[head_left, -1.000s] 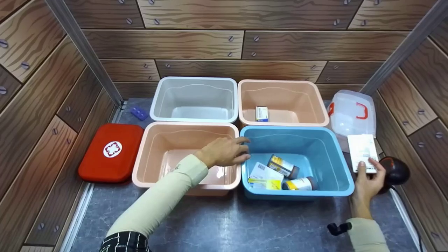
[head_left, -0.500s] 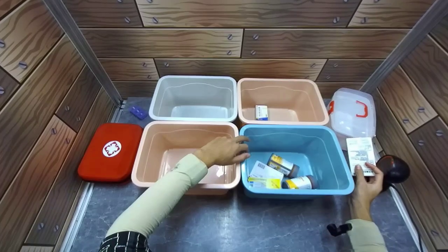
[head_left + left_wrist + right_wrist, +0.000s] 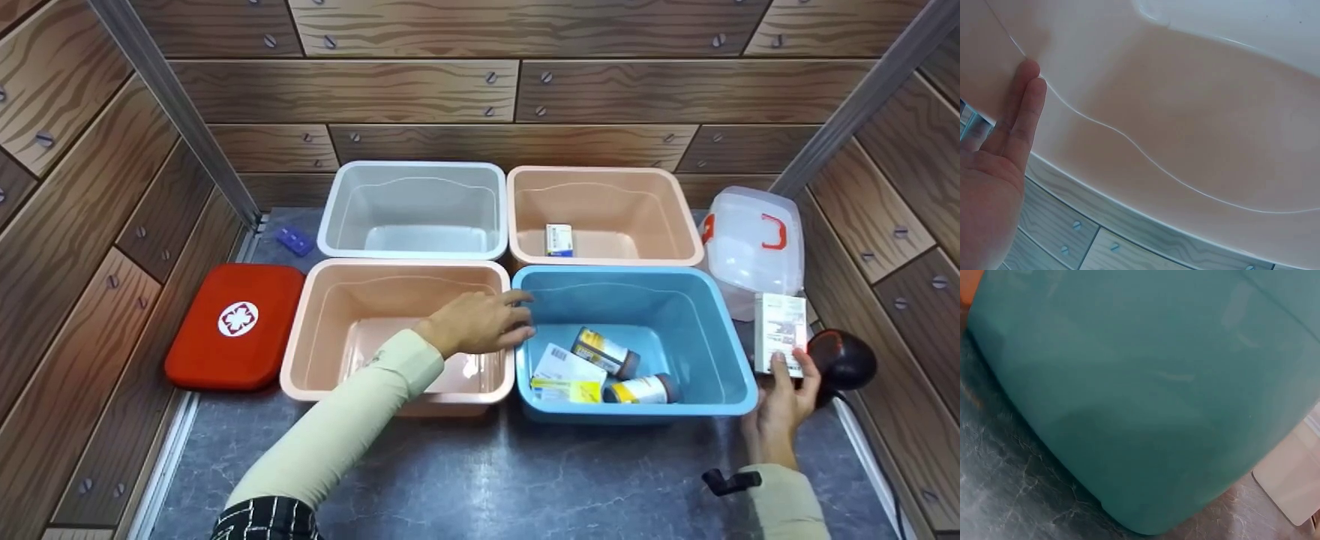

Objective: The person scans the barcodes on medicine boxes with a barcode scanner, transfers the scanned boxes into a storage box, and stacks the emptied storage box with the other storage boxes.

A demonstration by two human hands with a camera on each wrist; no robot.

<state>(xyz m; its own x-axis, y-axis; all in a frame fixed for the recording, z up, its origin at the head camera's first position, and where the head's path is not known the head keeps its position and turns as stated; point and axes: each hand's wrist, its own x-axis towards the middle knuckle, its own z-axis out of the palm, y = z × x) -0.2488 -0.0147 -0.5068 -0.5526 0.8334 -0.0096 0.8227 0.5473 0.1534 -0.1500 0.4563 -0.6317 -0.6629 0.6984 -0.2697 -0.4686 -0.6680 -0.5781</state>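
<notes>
My right hand [image 3: 780, 409] pinches a white medicine box [image 3: 781, 324] by its lower end, thumb on the near face. The box is held upright beside a black domed device [image 3: 846, 361], right of the blue bin [image 3: 637, 409]; its side face shows. My left hand [image 3: 476, 322] rests at the rim between the front peach bin [image 3: 390, 397] and the blue bin, holding nothing. In the left wrist view, two straight fingers [image 3: 1030, 107] lie along the peach wall. The right wrist view shows the blue bin's outer wall [image 3: 1129, 394]; the right hand is outside that view.
Two brown bottles [image 3: 606, 352] and medicine boxes [image 3: 568, 367] lie in the blue bin. The rear peach bin [image 3: 607, 262] holds a small box [image 3: 559, 240]. A grey bin [image 3: 412, 254], red first-aid case [image 3: 234, 326], purple pill organizer [image 3: 295, 241] and clear lidded box [image 3: 754, 244] stand around.
The right hand has turned the medicine box so that a side face shows, and shifted it slightly right toward the black device. A red glow falls on its fingers. The left hand stays put.
</notes>
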